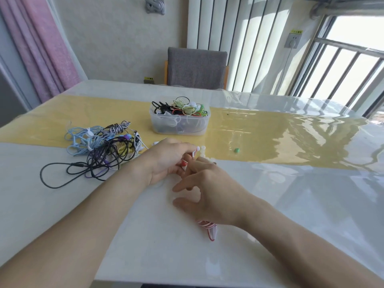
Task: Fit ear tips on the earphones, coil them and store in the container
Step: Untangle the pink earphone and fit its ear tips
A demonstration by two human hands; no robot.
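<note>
The left hand [166, 161] pinches a white ear tip [197, 148] in its grip; the red earbud [184, 163] sits just near of it, its cable [208, 227] trailing under the right hand [207, 188], whose grip I cannot tell.

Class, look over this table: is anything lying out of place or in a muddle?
Yes. A small green ear tip lies alone on the yellow runner, right of the clear container and apart from the white tips by the hands. Left of the hands, the uncoiled earphones lie in a tangled heap.

The container [180, 119] sits behind the hands [187, 173], tangled earphones [99, 148] to their left.
</note>
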